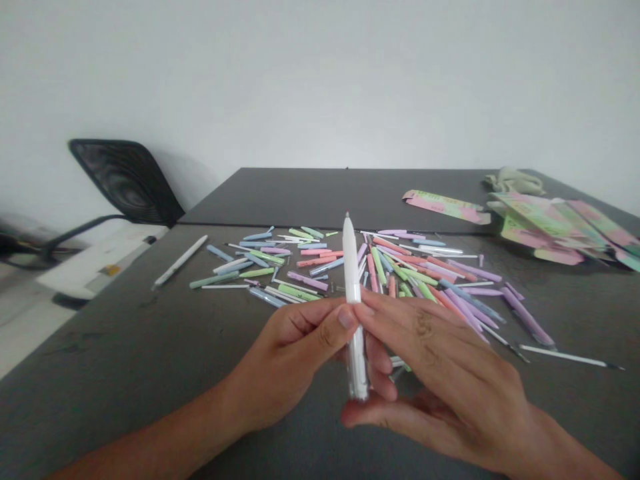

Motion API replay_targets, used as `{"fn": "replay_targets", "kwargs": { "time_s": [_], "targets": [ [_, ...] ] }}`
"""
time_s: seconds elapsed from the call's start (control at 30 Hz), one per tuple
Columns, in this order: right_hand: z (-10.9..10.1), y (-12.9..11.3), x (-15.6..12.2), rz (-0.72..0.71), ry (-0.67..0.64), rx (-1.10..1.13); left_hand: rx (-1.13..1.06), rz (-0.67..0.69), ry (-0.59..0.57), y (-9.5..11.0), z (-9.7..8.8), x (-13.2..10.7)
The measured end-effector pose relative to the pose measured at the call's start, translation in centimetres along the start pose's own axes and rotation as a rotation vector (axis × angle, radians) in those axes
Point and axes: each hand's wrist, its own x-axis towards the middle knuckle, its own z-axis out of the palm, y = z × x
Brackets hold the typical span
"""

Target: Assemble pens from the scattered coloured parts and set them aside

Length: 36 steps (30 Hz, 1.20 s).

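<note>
A white pen (353,293) with a clear lower end stands upright in front of me, tip pointing up. My left hand (305,350) grips its middle, the thumb lying across the barrel. From the right, fingertips of my right hand (445,373) press against the same pen, while the right thumb sits just under its clear end. Behind the hands lies a loose spread of pen parts (300,262) in green, blue, purple, coral and white. Part of that spread is hidden by my hands.
Another white pen (181,261) lies alone at the table's left. Thin refills (565,355) lie at the right. Flattened pastel boxes (555,227) and a crumpled cloth (514,181) occupy the back right of the dark table (100,373). A black mesh chair (127,180) stands left.
</note>
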Motion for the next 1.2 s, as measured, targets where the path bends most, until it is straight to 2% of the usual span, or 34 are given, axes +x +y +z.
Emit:
{"fn": "replay_targets", "kwargs": {
  "time_s": [0.37, 0.5, 0.6, 0.67, 0.77, 0.83, 0.9, 1.0, 1.2],
  "targets": [
    [0.5, 0.6, -0.2, -0.001, 0.020, 0.023, 0.104, 0.040, -0.025, -0.3, -0.8, 0.5],
    [0.7, 0.9, -0.2, 0.022, -0.026, 0.007, 0.187, 0.047, 0.002, 0.2, -1.6, 0.8],
    [0.4, 1.1, 0.1, 0.058, -0.042, 0.036, 0.265, 0.045, 0.130, 0.9, -3.1, 1.4],
    [0.2, 1.4, 0.2, 0.079, -0.034, 0.057, 0.310, 0.123, 0.248, 1.6, -4.5, 1.9],
    [0.2, 1.8, 0.2, 0.107, -0.033, 0.099, 0.528, 0.253, 0.404, 3.4, -6.6, 2.3],
    [0.4, 2.1, 0.0, 0.127, -0.036, 0.123, 0.721, 0.265, 0.498, 4.8, -8.0, 2.4],
    [0.6, 2.3, -0.1, 0.134, -0.032, 0.125, 0.971, 0.256, 0.589, 6.0, -9.5, 2.3],
    [0.7, 2.5, -0.1, 0.129, -0.025, 0.126, 1.360, 0.156, 0.715, 7.5, -11.9, 1.7],
    [0.6, 2.5, 0.1, 0.123, -0.042, 0.137, 1.596, 0.066, 0.834, 9.7, -16.1, -0.2]
  ]
}}
